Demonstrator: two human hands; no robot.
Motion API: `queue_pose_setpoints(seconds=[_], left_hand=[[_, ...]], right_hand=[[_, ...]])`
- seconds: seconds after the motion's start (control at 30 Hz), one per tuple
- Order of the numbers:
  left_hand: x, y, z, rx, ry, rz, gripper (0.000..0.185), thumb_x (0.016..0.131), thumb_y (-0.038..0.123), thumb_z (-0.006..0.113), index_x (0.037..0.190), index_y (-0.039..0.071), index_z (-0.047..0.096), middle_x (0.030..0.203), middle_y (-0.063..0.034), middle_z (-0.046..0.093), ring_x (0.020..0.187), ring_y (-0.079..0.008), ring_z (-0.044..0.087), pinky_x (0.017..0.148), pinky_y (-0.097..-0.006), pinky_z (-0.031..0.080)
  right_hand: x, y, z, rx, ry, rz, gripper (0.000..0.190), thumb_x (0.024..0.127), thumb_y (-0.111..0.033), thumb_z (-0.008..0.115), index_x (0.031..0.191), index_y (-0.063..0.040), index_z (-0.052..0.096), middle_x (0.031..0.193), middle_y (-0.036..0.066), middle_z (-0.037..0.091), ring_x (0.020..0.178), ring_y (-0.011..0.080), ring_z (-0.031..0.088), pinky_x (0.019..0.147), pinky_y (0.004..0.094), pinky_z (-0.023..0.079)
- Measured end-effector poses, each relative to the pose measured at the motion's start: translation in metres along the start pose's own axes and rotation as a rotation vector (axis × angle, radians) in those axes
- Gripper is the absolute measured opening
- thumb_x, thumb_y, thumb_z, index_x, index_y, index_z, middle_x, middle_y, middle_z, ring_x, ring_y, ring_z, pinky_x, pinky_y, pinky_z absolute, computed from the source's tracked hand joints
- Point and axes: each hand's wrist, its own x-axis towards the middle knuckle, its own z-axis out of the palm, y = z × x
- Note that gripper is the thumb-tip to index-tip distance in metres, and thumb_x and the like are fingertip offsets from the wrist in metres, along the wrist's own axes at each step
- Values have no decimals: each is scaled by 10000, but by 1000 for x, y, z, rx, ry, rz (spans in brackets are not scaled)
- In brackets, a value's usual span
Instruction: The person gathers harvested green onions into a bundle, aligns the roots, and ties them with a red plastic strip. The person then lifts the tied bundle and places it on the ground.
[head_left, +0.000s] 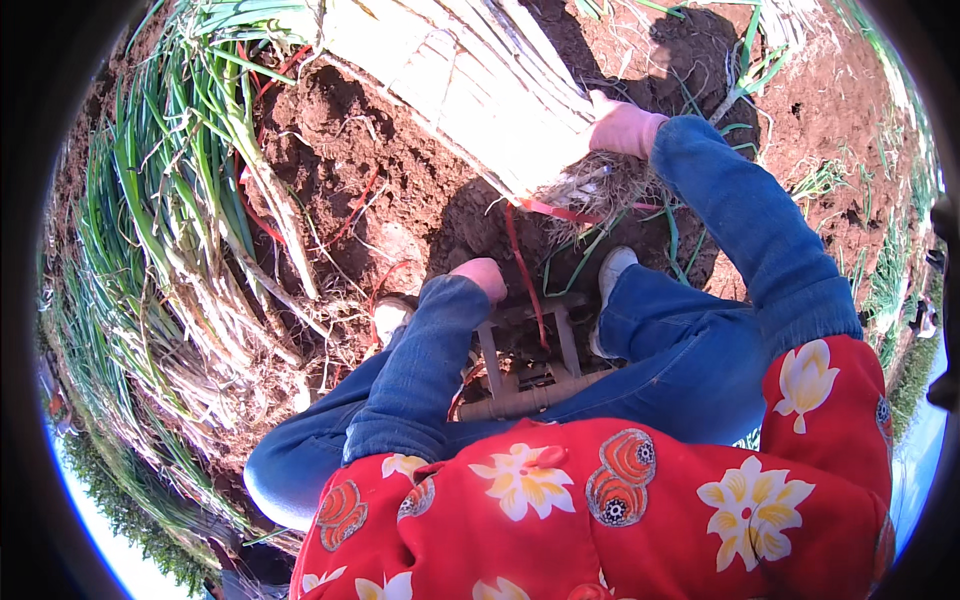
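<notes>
A big bundle of spring onions (480, 97) lies on the soil ahead of me, its white stalks overexposed and its roots towards me. My right hand (619, 126), in a pink glove, rests against the bundle's right side near the roots; its fingers are partly hidden, so its grip cannot be told. Under the root end runs a red plastic tie strip (559, 211), and another length hangs down from it between my feet. My left hand (484, 277), also gloved in pink, is curled above the seat frame, below the bundle; its fingers are hidden from view.
Between my legs is a low stool (536, 397) with a woven edge and bars. Many loose spring onions (187, 247) lie in a long heap at the left, with red strips beside them. Reddish clods, stray roots and a loose onion plant (735, 94) are at the right.
</notes>
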Motion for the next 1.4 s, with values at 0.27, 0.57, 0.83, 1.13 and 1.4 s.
queue_pose_setpoints(seconds=[0.27,0.57,0.83,1.13,1.4], left_hand=[[27,19,-16,-1297,718,153,283,918,124,687,1176,8,693,1030,-60,748,936,-137,669,828,-296,516],[123,96,6,-1402,874,96,330,935,210,667,1197,7,658,912,-83,699,738,-151,620,634,-295,482],[117,107,1,-1513,753,147,370,935,234,670,1224,6,639,981,-100,689,817,-178,623,703,-316,484],[116,121,6,-1514,607,191,415,934,262,672,1255,4,618,1059,-118,678,907,-208,627,781,-339,486],[101,116,15,-1413,508,148,456,934,286,675,1282,2,600,1128,-134,669,986,-235,631,851,-360,488]], right_hand=[[3,-32,-30,674,104,561,726,844,-444,677,1361,20,465,1297,295,589,1216,394,582,1035,396,439],[1,-31,-26,729,48,587,1117,730,-624,770,1417,101,271,1295,310,587,1231,397,584,1024,406,458],[-4,-112,-54,643,18,780,1118,679,-601,813,1476,-18,289,1467,260,434,1333,414,493,1090,524,408],[-19,-120,-61,708,21,694,1227,648,-687,782,1512,16,265,1450,294,421,1294,428,516,1085,464,431],[-70,-49,-37,749,504,531,561,886,-440,617,1211,18,639,1113,268,674,1124,397,630,988,457,485]])
